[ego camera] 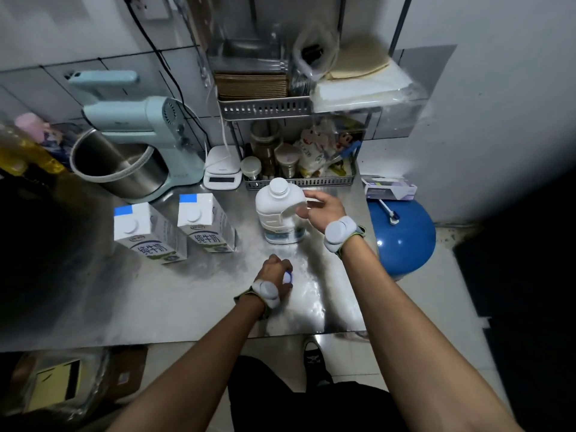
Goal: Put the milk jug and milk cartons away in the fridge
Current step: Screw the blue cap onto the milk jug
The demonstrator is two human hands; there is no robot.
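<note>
Standing upright on the steel worktop [187, 291], the jug [279, 219] is white w/ its cap [278, 186] on, right of centre & just in front of the wire rack [299, 181]. The right grip [324, 208] is at the jug's handle side, up by the shoulder. Its fingers are loose & spread fairly wide, closed round nothing. The fingertips sit at the handle, but can't tell if they actually touch it. There's a white band on that wrist.

The left grip [274, 271] rests on the worktop in front of the jug, apart from it, fingers curled round a small white-&-blue thing [287, 277]. That thing is mostly hidden in the fist, so can't tell what it is. Same sort of white band on this wrist.

Two cartons stand upright side by side, well left of the jug. The left carton [149, 235] is nearer the worktop's front; the right carton [205, 226] is a bit further back. Both are white w/ a blue patch on top & a round white cap, & both stand clear of the grips.

Behind the cartons is a pale-blue mixer [134, 120] w/ a steel bowl [115, 165] under its head. A white scale [221, 171] sits btwn mixer & rack. The rack's lower level holds jars & packets. Off the worktop's right edge is a blue round thing [405, 241], w/ a small box [389, 188] just behind it.
</note>
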